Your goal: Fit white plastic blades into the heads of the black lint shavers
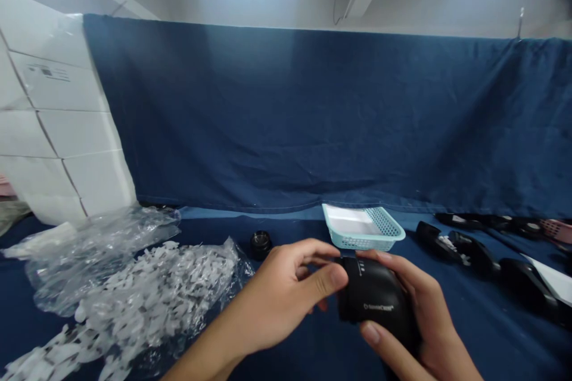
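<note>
My right hand (422,321) is wrapped round a black device body (378,303) with small white lettering, held just above the blue-covered table. My left hand (286,292) pinches the device's near end, thumb on top and fingers curled at its tip. What the fingertips press on is hidden. A small black round part (260,242) lies on the cloth just beyond my left hand.
A light blue basket (364,227) sits behind the hands. Clear plastic bags with several small white pieces (134,292) spread at the left. Several black device bodies (473,253) lie at the right. A blue cloth (313,119) hangs behind; white foam boxes (49,113) stand far left.
</note>
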`<act>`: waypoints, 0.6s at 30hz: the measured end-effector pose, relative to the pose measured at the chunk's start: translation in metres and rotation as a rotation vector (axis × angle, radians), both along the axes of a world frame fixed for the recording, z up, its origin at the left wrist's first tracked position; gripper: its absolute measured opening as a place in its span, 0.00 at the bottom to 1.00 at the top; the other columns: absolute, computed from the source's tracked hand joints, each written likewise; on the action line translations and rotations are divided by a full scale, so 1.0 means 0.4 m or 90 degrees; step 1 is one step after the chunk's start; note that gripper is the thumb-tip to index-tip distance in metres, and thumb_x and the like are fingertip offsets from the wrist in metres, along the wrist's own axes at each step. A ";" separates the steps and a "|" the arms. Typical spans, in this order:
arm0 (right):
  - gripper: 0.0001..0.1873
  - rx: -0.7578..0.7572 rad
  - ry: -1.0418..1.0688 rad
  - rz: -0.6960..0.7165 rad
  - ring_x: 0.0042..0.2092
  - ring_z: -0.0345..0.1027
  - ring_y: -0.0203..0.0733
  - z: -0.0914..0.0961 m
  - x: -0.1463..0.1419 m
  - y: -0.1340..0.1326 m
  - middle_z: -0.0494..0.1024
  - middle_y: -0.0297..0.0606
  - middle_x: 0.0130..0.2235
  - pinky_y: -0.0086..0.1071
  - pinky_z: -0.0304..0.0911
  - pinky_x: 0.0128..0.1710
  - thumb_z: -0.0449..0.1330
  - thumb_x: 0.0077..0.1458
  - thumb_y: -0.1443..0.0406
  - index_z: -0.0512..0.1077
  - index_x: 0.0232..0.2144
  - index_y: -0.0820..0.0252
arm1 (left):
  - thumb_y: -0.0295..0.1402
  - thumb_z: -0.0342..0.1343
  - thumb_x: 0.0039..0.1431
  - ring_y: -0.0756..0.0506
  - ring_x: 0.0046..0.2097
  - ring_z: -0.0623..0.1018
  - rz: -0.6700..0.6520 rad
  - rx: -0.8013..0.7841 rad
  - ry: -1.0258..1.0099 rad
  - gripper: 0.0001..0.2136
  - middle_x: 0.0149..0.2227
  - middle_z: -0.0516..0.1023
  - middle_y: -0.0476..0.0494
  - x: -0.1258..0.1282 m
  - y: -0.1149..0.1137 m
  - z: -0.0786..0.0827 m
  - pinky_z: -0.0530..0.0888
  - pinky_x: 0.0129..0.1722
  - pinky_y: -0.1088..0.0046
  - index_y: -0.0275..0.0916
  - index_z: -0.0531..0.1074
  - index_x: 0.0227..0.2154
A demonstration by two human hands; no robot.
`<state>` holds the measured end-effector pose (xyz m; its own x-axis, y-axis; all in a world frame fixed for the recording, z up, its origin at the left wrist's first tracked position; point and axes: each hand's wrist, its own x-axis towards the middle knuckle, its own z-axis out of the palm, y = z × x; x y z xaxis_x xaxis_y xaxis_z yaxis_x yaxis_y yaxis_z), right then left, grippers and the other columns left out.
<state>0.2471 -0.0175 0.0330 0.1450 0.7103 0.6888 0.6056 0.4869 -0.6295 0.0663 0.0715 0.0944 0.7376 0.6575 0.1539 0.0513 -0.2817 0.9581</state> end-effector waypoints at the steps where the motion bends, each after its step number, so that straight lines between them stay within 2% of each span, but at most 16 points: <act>1: 0.29 0.009 0.000 0.001 0.57 0.67 0.54 -0.002 0.000 0.002 0.69 0.42 0.57 0.41 0.69 0.52 0.61 0.56 0.61 0.58 0.58 0.49 | 0.42 0.58 0.59 0.41 0.46 0.78 -0.010 -0.001 0.002 0.19 0.46 0.78 0.40 0.001 0.003 0.001 0.74 0.46 0.62 0.41 0.71 0.51; 3: 0.29 0.009 0.008 -0.010 0.57 0.66 0.55 -0.005 0.000 0.006 0.69 0.42 0.57 0.41 0.69 0.52 0.61 0.55 0.61 0.58 0.58 0.48 | 0.38 0.66 0.51 0.39 0.51 0.75 -0.016 0.032 0.011 0.22 0.50 0.76 0.42 0.002 0.006 0.004 0.71 0.51 0.61 0.43 0.71 0.49; 5: 0.29 -0.007 0.020 -0.027 0.57 0.67 0.55 -0.008 0.000 0.008 0.69 0.42 0.57 0.41 0.70 0.51 0.61 0.56 0.60 0.59 0.58 0.49 | 0.34 0.72 0.43 0.38 0.55 0.71 -0.015 0.051 0.020 0.32 0.54 0.72 0.45 0.002 0.005 0.005 0.67 0.55 0.60 0.49 0.69 0.52; 6: 0.28 -0.016 0.028 -0.035 0.57 0.67 0.54 -0.010 0.000 0.008 0.69 0.42 0.57 0.40 0.70 0.51 0.61 0.56 0.59 0.59 0.58 0.49 | 0.34 0.73 0.41 0.38 0.56 0.71 -0.022 0.042 0.022 0.35 0.55 0.71 0.46 0.002 0.005 0.005 0.67 0.55 0.59 0.50 0.67 0.54; 7: 0.28 -0.020 0.037 -0.041 0.57 0.67 0.54 -0.012 0.000 0.009 0.69 0.42 0.57 0.40 0.70 0.51 0.60 0.57 0.58 0.58 0.58 0.48 | 0.35 0.72 0.42 0.39 0.54 0.72 -0.037 0.022 0.019 0.35 0.55 0.71 0.45 0.003 0.005 0.003 0.68 0.54 0.60 0.50 0.66 0.55; 10: 0.29 -0.008 0.052 -0.045 0.58 0.65 0.54 -0.020 -0.003 0.008 0.69 0.41 0.57 0.42 0.69 0.53 0.60 0.57 0.55 0.57 0.59 0.46 | 0.43 0.61 0.57 0.43 0.44 0.77 -0.064 -0.052 -0.014 0.23 0.50 0.74 0.41 0.013 0.007 -0.008 0.74 0.40 0.67 0.44 0.66 0.55; 12: 0.29 0.000 0.055 -0.039 0.59 0.65 0.53 -0.024 -0.006 0.007 0.68 0.41 0.57 0.44 0.68 0.54 0.59 0.57 0.55 0.56 0.59 0.45 | 0.44 0.56 0.61 0.44 0.39 0.78 -0.054 -0.083 -0.036 0.19 0.47 0.75 0.40 0.023 0.007 -0.016 0.75 0.34 0.70 0.40 0.68 0.52; 16: 0.30 0.060 0.041 -0.009 0.58 0.64 0.53 -0.017 -0.010 0.000 0.66 0.43 0.58 0.46 0.67 0.54 0.60 0.58 0.61 0.54 0.60 0.47 | 0.37 0.63 0.57 0.42 0.47 0.77 -0.019 -0.064 -0.081 0.19 0.46 0.77 0.45 0.033 -0.014 -0.020 0.73 0.47 0.66 0.43 0.70 0.50; 18: 0.32 0.093 0.020 0.008 0.58 0.65 0.54 -0.007 -0.014 -0.008 0.66 0.44 0.58 0.47 0.68 0.53 0.60 0.57 0.63 0.54 0.60 0.49 | 0.36 0.63 0.57 0.43 0.48 0.77 0.000 -0.031 -0.098 0.19 0.44 0.78 0.47 0.029 -0.036 -0.016 0.72 0.49 0.65 0.46 0.69 0.51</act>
<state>0.2415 -0.0207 0.0301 0.1595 0.6049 0.7802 0.5798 0.5822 -0.5700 0.0778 0.0569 0.0882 0.7077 0.6670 0.2331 -0.0979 -0.2341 0.9673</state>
